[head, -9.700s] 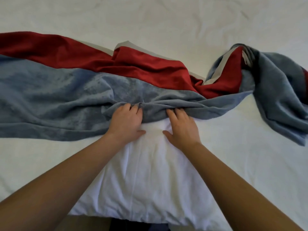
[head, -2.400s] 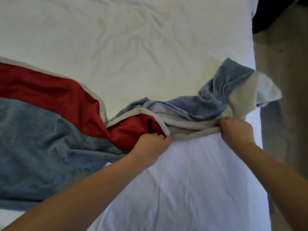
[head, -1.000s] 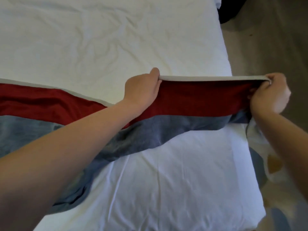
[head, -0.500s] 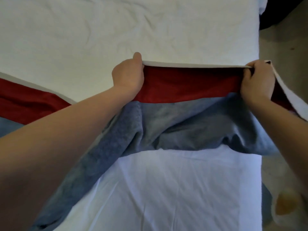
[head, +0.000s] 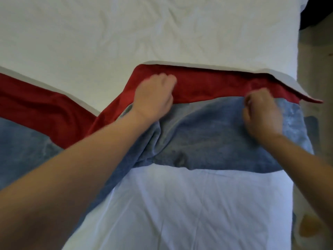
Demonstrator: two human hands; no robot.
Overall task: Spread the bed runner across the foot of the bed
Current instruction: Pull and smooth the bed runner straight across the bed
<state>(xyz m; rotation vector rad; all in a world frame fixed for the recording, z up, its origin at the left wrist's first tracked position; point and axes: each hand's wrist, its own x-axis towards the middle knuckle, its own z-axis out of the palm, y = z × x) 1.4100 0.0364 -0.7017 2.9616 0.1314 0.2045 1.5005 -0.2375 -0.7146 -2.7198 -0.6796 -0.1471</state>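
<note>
The bed runner [head: 212, 134] has a red band, a wide blue band and a pale grey far edge. It lies across the white bed [head: 126, 37], flat on the right and bunched in a diagonal fold near the middle. Its right end hangs over the bed's side. My left hand [head: 155, 96] rests on the red band with its fingers curled. My right hand [head: 261, 112] sits where red meets blue, fingers curled too. Both hands are blurred, so a grip on the cloth is unclear.
The bed's right edge [head: 295, 177] runs down the frame, with bare floor [head: 317, 51] beyond it. A dark object [head: 313, 9] sits at the top right corner. A patterned blue and orange surface [head: 306, 230] shows on the floor at the lower right.
The far edge that both hands held stretched and lifted now lies on the bed. Both hands have come off that edge and drawn back toward me onto the runner's top.
</note>
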